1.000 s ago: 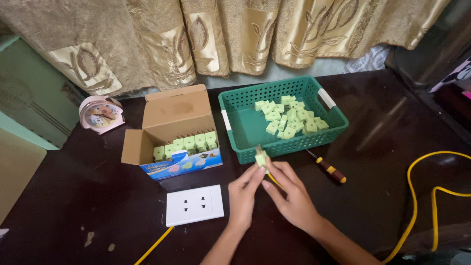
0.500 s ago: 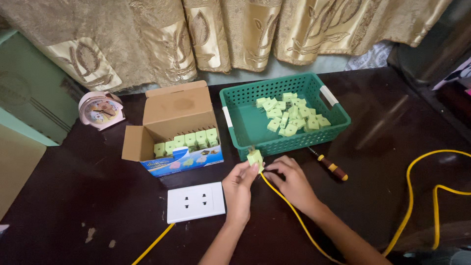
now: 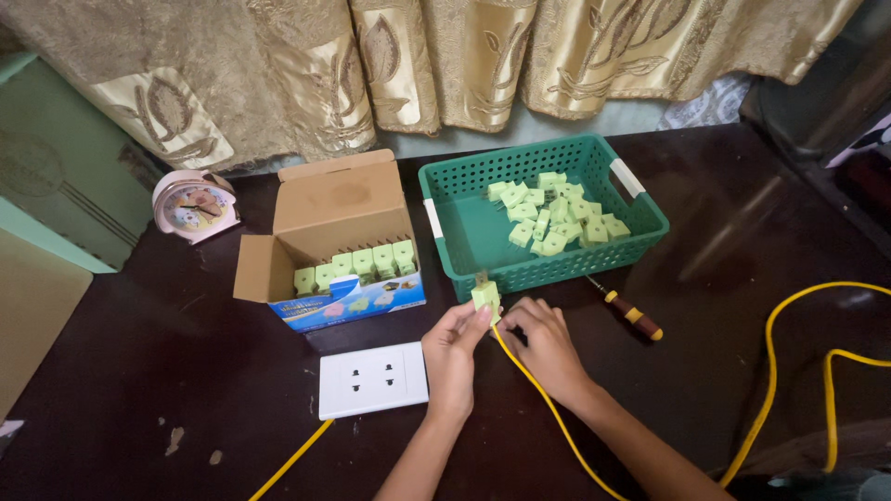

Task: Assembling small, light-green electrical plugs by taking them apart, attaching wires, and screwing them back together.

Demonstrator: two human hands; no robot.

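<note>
A big dark table holds everything. On it sits a green basket with many little green plugs inside, and next to it an open cardboard box with a row of them. A white socket plate lies near the hands. The left hand pinches one small green plug in its fingertips, just in front of the basket. The right hand is curled around the yellow wire under the plug.

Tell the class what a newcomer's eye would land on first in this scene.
Both hands, the left hand and right hand, meet at centre on a pale green plug joined to a yellow cable. Behind sit a green basket and an open cardboard box, both holding similar plugs.
</note>
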